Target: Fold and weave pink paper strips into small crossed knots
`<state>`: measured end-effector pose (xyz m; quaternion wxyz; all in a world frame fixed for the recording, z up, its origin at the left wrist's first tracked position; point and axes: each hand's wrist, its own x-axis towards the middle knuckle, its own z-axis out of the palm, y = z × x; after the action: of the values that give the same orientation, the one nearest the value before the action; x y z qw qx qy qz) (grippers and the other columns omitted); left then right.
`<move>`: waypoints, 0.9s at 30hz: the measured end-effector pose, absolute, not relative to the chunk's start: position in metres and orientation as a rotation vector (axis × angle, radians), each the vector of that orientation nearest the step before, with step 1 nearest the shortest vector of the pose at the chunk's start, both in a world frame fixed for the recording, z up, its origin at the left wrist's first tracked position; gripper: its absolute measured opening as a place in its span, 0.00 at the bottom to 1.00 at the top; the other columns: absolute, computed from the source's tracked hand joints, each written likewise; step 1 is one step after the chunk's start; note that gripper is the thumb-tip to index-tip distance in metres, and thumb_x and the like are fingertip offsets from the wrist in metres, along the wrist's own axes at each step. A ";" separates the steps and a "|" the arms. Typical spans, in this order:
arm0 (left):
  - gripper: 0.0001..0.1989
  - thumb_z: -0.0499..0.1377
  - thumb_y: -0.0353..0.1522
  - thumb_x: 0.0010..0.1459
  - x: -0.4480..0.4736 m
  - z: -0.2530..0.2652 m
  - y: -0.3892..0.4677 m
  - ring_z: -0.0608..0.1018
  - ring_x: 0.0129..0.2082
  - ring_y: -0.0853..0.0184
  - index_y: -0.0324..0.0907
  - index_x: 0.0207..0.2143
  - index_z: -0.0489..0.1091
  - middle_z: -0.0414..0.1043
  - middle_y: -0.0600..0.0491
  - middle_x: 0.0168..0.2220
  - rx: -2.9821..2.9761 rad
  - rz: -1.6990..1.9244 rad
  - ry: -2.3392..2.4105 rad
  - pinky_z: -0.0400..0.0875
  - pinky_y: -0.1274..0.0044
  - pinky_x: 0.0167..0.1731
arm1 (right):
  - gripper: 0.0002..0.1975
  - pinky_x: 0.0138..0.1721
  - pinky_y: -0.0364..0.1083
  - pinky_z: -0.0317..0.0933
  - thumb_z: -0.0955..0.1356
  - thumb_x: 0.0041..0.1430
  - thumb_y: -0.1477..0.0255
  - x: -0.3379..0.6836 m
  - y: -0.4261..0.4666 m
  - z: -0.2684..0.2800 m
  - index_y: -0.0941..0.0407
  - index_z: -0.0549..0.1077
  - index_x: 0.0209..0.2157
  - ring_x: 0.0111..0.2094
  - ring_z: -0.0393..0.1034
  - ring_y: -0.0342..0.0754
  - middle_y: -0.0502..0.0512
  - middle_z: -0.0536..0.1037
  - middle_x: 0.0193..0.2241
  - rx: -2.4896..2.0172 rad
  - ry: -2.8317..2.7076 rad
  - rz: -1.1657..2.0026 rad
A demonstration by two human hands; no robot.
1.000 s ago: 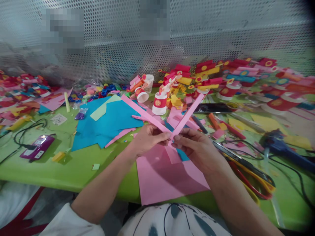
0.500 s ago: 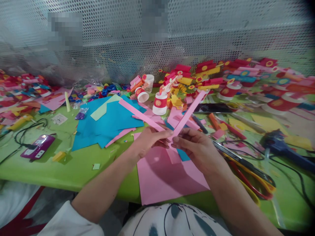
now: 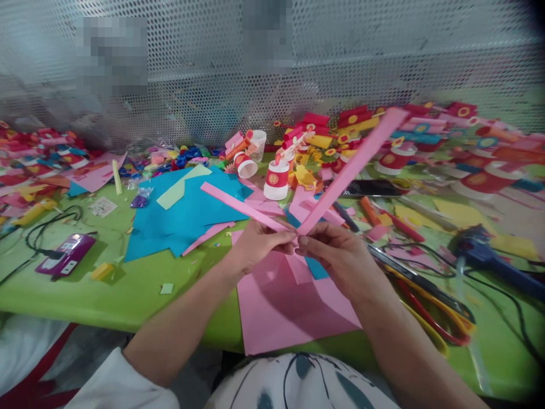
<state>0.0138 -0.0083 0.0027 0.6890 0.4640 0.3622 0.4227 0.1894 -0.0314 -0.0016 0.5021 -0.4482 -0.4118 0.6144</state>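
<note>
Two pink paper strips meet in a V at my fingertips, the left strip [image 3: 242,204] slanting up to the left and the longer right strip [image 3: 353,170] up to the right. My left hand [image 3: 259,247] pinches the left strip near the joint. At the lower end of the right strip, the thumb and fingers of my right hand [image 3: 336,250] are closed on it. Whether the two are one folded piece I cannot tell. Beneath both hands lies a pink paper sheet [image 3: 293,324], with a blue paper piece [image 3: 317,268] partly on it.
Blue sheets [image 3: 170,210] lie left of centre. A red-banded paper cup [image 3: 276,182] stands upside down ahead. Scissors [image 3: 430,289] and a blue glue gun [image 3: 494,255] are at right, a purple power strip [image 3: 68,255] at left. Finished-looking paper cup models [image 3: 395,156] crowd the back.
The right strip has swung outward and now reaches higher and farther right. The left strip's far end has dipped slightly. Both hands stay almost in the same place.
</note>
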 end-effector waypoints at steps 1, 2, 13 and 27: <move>0.12 0.70 0.36 0.49 0.014 0.002 -0.008 0.76 0.25 0.71 0.36 0.29 0.77 0.76 0.52 0.26 1.029 0.945 0.795 0.76 0.74 0.34 | 0.13 0.41 0.49 0.73 0.81 0.44 0.67 0.189 -0.032 -0.001 0.54 0.79 0.31 0.32 0.75 0.46 0.50 0.80 0.28 -1.082 -1.006 1.478; 0.12 0.70 0.37 0.50 0.014 0.000 -0.008 0.77 0.25 0.71 0.36 0.29 0.78 0.76 0.52 0.26 1.019 0.944 0.778 0.76 0.74 0.35 | 0.12 0.41 0.49 0.73 0.80 0.45 0.66 0.189 -0.032 -0.001 0.53 0.79 0.30 0.32 0.75 0.47 0.50 0.80 0.28 -1.082 -1.021 1.469; 0.17 0.72 0.41 0.48 0.015 -0.009 -0.006 0.78 0.29 0.69 0.35 0.32 0.79 0.77 0.50 0.29 0.944 0.951 0.772 0.77 0.72 0.41 | 0.11 0.33 0.48 0.74 0.77 0.51 0.61 0.188 -0.035 0.001 0.52 0.79 0.32 0.32 0.75 0.49 0.51 0.79 0.28 -1.190 -1.198 1.254; 0.19 0.72 0.42 0.49 0.018 -0.003 -0.011 0.81 0.35 0.64 0.38 0.37 0.79 0.80 0.49 0.34 1.029 0.988 0.756 0.77 0.68 0.44 | 0.12 0.32 0.45 0.72 0.80 0.45 0.63 0.187 -0.032 0.003 0.53 0.79 0.28 0.29 0.72 0.45 0.49 0.78 0.26 -1.153 -1.043 1.342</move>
<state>0.0181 -0.0108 -0.0029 0.6914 0.4605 0.3382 0.4422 0.1875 -0.0321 0.0032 0.5174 -0.4805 -0.4344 0.5593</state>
